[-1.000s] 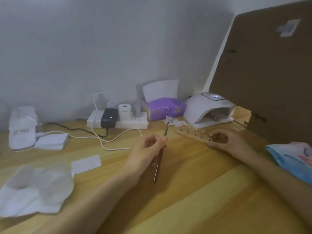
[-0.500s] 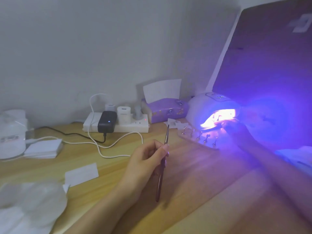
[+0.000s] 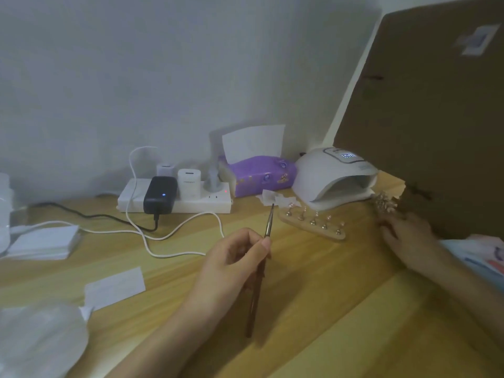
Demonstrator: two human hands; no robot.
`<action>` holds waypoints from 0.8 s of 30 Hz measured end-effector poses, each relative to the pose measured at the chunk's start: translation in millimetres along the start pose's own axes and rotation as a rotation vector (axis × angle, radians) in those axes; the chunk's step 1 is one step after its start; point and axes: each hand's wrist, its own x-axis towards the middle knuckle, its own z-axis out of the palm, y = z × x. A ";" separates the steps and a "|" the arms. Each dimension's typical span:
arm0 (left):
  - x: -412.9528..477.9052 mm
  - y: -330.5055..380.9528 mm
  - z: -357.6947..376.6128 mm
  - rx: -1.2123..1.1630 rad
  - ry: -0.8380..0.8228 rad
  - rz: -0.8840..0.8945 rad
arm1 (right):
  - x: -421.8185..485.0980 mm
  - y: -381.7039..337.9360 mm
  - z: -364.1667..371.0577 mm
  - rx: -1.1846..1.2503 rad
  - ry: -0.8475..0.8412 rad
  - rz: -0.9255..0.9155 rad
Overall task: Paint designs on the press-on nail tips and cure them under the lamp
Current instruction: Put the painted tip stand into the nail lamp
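The right hand (image 3: 409,238) has left the nail stand (image 3: 313,227) before the now-dark lamp (image 3: 327,175), fingers (image 3: 388,227) loose on the table (image 3: 327,296); left hand (image 3: 229,268) pinches the brush (image 3: 268,222)

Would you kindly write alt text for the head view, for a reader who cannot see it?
A person's left hand holds a thin nail brush over a wooden desk, its tip pointing toward a wooden stand of nail tips. Behind the stand sits an unlit white curing lamp; the right hand lies on the desk beside a cardboard sheet.
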 end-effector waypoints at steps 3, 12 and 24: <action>-0.7 1.1 -0.7 -0.004 0.000 0.000 | 6.1 -7.1 -1.0 -0.097 -0.125 0.104; 0.5 0.6 -2.1 0.000 -0.012 0.005 | 10.8 -37.0 5.0 -0.134 -0.127 0.184; 1.6 -2.2 -1.8 0.013 -0.020 -0.012 | 30.2 -11.4 8.1 -0.063 -0.131 0.210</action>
